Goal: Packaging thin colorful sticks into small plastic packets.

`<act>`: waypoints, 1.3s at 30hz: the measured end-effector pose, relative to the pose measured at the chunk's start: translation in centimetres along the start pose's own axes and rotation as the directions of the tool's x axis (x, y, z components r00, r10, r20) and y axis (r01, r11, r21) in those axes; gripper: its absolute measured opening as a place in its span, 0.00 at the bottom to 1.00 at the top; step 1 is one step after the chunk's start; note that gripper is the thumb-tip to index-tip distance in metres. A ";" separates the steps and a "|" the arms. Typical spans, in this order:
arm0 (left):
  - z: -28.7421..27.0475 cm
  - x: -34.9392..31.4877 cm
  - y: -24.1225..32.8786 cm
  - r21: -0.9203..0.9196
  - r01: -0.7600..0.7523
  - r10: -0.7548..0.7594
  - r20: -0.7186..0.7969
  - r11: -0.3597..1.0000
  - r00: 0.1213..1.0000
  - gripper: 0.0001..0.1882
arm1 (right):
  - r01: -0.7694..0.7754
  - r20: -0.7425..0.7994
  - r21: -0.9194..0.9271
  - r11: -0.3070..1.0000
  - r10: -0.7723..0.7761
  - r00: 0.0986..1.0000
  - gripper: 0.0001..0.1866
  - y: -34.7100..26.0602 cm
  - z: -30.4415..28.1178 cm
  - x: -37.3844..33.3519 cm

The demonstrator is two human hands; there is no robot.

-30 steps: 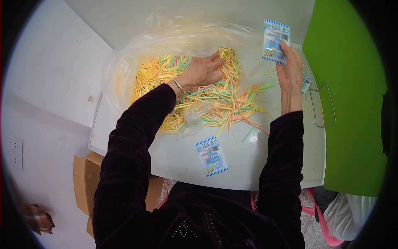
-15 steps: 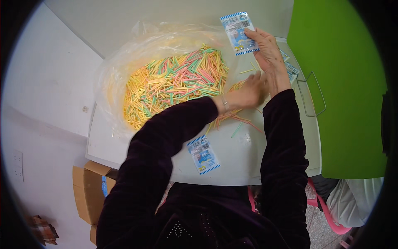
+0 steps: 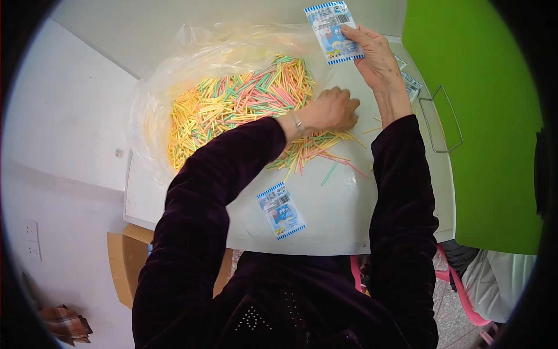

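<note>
- Well, at the far left we are seeing a cardboard box [image 3: 124, 267], stiff and brown, standing lower than the pale, smooth table [image 3: 325, 218].
- Next we are finding a clear plastic bag [image 3: 148, 125], thin and crinkled, bunching round the left and far sides of a heap of sticks [image 3: 232, 104]; these are lying criss-cross, slim and straight, in yellow, orange, pink and green.
- Nearer our body, a flat packet [image 3: 281, 210] is lying on the table, shiny and oblong, blue and white with striped ends.
- At the heap's right edge, our left hand [image 3: 332, 109] is showing curled fingers, close together; we are not managing to tell whether they are gripping any sticks. It is being the hand nearer the heap, with loose sticks [image 3: 328, 141] fanning out just on its body side.
- Beyond the left hand and apart from it, the held packet [image 3: 332, 36] is pointing its long axis away from us, its far end leaning left.
- Our right hand [image 3: 378, 65] is pinching that packet's right edge, thumb on top, other fingers partly hiding.
- Past the right wrist, more packets [image 3: 411, 86] are lying near a bent wire frame [image 3: 452, 114] and a smooth green panel [image 3: 482, 134].
</note>
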State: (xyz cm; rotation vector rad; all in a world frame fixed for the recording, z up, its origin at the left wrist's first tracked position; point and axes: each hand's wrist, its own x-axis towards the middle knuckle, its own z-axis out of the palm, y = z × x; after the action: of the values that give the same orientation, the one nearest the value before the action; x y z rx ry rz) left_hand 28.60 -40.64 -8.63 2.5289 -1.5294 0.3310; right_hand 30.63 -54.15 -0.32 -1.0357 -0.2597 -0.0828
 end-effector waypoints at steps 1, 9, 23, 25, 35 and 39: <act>-0.5 -1.4 0.6 0.005 0.005 -0.005 0.002 1.000 1.000 0.12 | 0.000 0.005 0.005 1.000 0.000 1.000 0.09 0.1 0.1 0.1; -3.4 -8.3 3.2 0.156 -0.138 0.149 -0.062 0.978 0.987 0.07 | 0.037 -0.082 -0.009 0.999 -0.037 0.996 0.10 0.1 -2.0 -0.5; -0.1 9.1 10.7 0.021 -0.485 0.486 -0.031 0.874 0.874 0.15 | 0.263 -0.128 -0.886 0.382 -0.746 0.654 0.10 -6.0 0.8 -6.1; 4.0 10.4 8.6 -0.188 -0.508 0.460 -0.247 0.841 0.853 0.11 | 0.356 -0.171 -0.724 0.591 -0.653 0.738 0.12 -7.2 2.5 -7.3; 0.7 4.6 2.9 -0.036 -0.380 0.382 0.082 0.924 0.921 0.06 | 0.278 -0.463 -0.400 0.874 -0.454 0.761 0.10 -6.9 0.6 -15.3; -0.6 0.4 2.2 -0.212 -0.270 0.295 0.092 0.939 0.951 0.08 | 0.231 -0.468 -0.332 0.914 -0.373 0.801 0.08 -5.2 1.3 -17.3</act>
State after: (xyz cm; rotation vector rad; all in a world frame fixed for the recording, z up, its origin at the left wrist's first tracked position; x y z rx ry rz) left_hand 26.78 -41.81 -7.93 2.2159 -1.8763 0.0541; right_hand 12.69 -56.60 0.32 -1.1825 0.0929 -0.7051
